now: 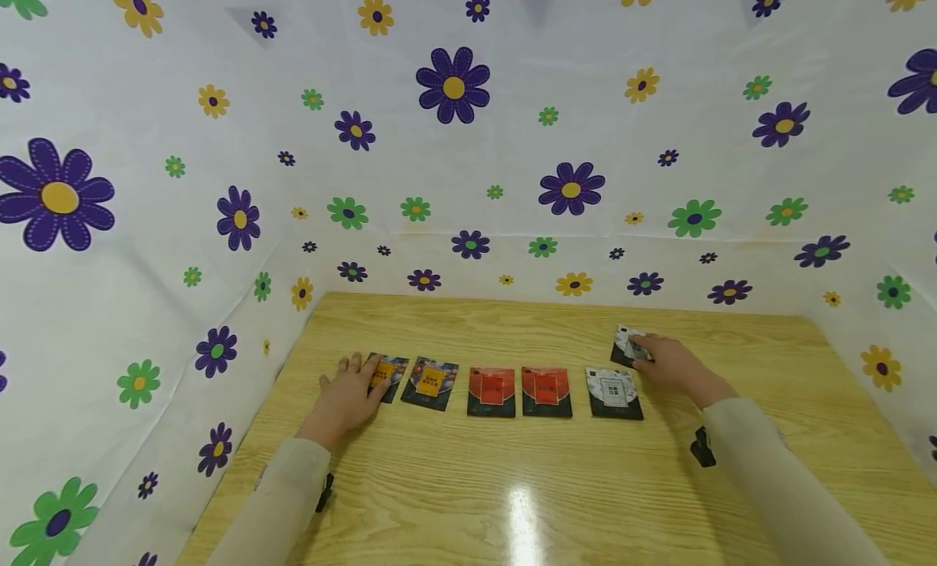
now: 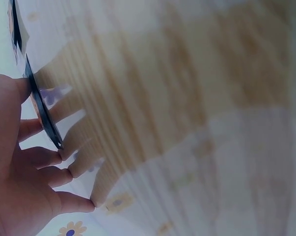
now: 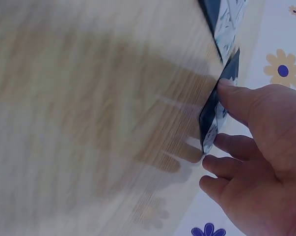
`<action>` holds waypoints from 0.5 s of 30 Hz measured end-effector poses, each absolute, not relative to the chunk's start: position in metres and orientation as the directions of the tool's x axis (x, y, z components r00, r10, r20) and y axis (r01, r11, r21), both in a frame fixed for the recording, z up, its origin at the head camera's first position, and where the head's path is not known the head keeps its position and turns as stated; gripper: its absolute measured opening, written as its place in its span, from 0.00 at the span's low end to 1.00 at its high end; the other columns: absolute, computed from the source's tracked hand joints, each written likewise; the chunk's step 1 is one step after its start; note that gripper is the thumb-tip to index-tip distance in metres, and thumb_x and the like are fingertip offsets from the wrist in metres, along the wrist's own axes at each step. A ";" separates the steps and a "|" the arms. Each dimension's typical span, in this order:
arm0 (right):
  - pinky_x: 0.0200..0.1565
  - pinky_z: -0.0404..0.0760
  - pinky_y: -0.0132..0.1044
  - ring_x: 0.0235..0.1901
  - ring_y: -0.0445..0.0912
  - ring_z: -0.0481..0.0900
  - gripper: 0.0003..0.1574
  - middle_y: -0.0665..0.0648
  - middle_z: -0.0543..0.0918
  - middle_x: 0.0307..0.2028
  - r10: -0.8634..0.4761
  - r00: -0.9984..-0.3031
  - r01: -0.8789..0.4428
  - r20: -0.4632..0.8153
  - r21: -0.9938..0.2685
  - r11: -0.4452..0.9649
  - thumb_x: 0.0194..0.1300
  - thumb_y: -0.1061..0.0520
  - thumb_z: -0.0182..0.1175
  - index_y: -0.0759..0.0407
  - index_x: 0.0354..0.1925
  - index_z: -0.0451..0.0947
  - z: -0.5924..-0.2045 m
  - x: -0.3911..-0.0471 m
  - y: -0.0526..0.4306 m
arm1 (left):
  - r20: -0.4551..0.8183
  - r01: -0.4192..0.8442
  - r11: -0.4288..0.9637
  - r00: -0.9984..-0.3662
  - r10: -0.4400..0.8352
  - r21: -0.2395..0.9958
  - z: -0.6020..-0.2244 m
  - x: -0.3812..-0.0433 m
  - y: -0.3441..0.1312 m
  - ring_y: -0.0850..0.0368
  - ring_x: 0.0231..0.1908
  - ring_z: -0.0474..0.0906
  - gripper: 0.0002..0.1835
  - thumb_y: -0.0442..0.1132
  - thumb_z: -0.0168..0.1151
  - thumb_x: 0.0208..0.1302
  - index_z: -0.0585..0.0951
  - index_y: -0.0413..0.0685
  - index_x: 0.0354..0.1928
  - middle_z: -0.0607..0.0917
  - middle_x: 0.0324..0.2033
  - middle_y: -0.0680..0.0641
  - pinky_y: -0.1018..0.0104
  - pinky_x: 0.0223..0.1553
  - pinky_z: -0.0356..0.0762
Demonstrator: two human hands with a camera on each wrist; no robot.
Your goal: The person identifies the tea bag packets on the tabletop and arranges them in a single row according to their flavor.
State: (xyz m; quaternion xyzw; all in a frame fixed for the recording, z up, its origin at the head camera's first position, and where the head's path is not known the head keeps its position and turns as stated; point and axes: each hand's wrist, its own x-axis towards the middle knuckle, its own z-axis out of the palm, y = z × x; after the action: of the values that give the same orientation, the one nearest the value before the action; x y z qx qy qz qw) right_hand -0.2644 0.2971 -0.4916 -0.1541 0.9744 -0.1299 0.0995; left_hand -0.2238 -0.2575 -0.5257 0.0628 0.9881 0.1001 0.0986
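My left hand (image 1: 346, 397) lies with spread fingers over the leftmost dark packet with an orange label (image 1: 382, 376). In the left wrist view the thumb is at the near edge of this packet (image 2: 43, 108), and other fingertips touch the tabletop. My right hand (image 1: 664, 363) pinches a white-and-black packet (image 1: 623, 348) at the right end, its thumb and fingers on either side of it in the right wrist view. This packet sits a little behind the row and slightly turned. A second white-and-black packet (image 1: 613, 393) lies beside it, in front and to the left.
Between the hands lie another orange-labelled packet (image 1: 430, 383) and two red-and-black packets, a left one (image 1: 491, 392) and a right one (image 1: 546, 392). All rest on a wood-grain table (image 1: 439, 476). A flower-patterned white sheet (image 1: 468, 167) stands behind it and along both sides.
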 end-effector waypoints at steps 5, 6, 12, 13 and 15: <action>0.65 0.72 0.72 0.67 0.81 0.69 0.35 0.86 0.69 0.67 -0.335 -0.932 -0.288 -0.136 -0.280 0.916 0.75 0.61 0.62 0.77 0.72 0.67 -0.493 -0.254 0.310 | -0.189 0.102 0.972 -0.971 0.143 0.210 -0.527 -0.225 -0.258 0.22 0.80 0.48 0.37 0.57 0.44 0.85 0.56 0.45 0.84 0.53 0.80 0.25 0.13 0.68 0.50; 0.65 0.72 0.72 0.66 0.81 0.69 0.34 0.86 0.70 0.66 -0.335 -0.933 -0.290 -0.130 -0.279 0.916 0.74 0.61 0.62 0.77 0.72 0.68 -0.493 -0.252 0.313 | -0.190 0.102 0.973 -0.971 0.143 0.208 -0.527 -0.225 -0.258 0.22 0.80 0.48 0.37 0.57 0.44 0.85 0.56 0.45 0.84 0.53 0.80 0.25 0.13 0.68 0.50; 0.66 0.71 0.73 0.67 0.80 0.69 0.33 0.86 0.69 0.68 -0.315 -0.941 -0.267 -0.128 -0.294 0.918 0.75 0.62 0.61 0.75 0.73 0.67 -0.495 -0.239 0.325 | -0.186 0.104 0.973 -0.972 0.143 0.207 -0.528 -0.226 -0.258 0.22 0.80 0.48 0.37 0.58 0.44 0.85 0.56 0.46 0.84 0.52 0.80 0.25 0.13 0.68 0.50; 0.66 0.71 0.73 0.67 0.80 0.69 0.34 0.86 0.68 0.68 -0.317 -0.940 -0.267 -0.130 -0.297 0.916 0.76 0.62 0.61 0.75 0.73 0.67 -0.494 -0.236 0.326 | -0.185 0.103 0.972 -0.972 0.143 0.209 -0.529 -0.226 -0.258 0.22 0.80 0.48 0.37 0.58 0.44 0.84 0.55 0.46 0.84 0.52 0.81 0.25 0.13 0.68 0.50; 0.66 0.70 0.73 0.67 0.81 0.67 0.34 0.86 0.68 0.69 -0.325 -0.936 -0.272 -0.137 -0.305 0.913 0.75 0.63 0.61 0.76 0.73 0.67 -0.491 -0.232 0.329 | -0.180 0.105 0.971 -0.973 0.145 0.214 -0.529 -0.226 -0.258 0.22 0.80 0.48 0.37 0.58 0.44 0.84 0.56 0.46 0.84 0.52 0.81 0.25 0.13 0.68 0.50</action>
State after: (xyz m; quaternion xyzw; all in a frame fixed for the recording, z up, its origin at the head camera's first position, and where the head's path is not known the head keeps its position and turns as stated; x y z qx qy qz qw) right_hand -0.2317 0.3286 -0.4915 -0.1532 0.9736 -0.1420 0.0925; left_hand -0.2263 -0.2575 -0.5292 0.0631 0.9880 0.1020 0.0977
